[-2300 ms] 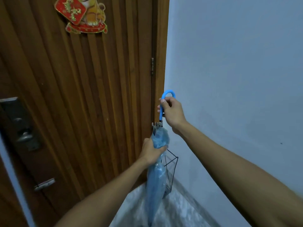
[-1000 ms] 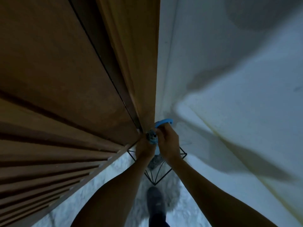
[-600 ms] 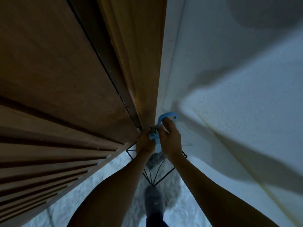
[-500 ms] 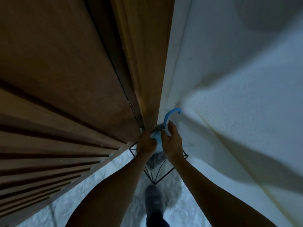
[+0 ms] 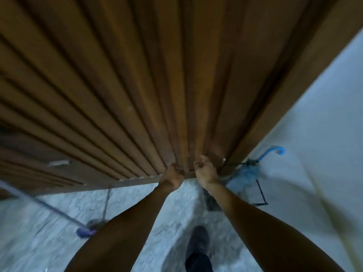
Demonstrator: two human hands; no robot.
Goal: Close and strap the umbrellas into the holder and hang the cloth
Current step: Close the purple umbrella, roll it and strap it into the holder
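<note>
Two bare hands reach forward and down at the foot of a ribbed wooden door point(image 5: 157, 85). Far left, a long thin pole point(image 5: 49, 209) slants over the pale speckled floor point(image 5: 176, 209) to a purple end. The left hand point(image 5: 172, 176) is curled loosely and grasps nothing visible; blur hides whether it touches the door. Just beside it, the right hand point(image 5: 205, 171) has bent fingers, likewise empty. A dark shoe point(image 5: 197, 242) stands below. To the right, the folded blue umbrella point(image 5: 245, 174) stands in the black wire holder point(image 5: 260, 193) against the white wall point(image 5: 314, 114), its hooked handle topmost.
</note>
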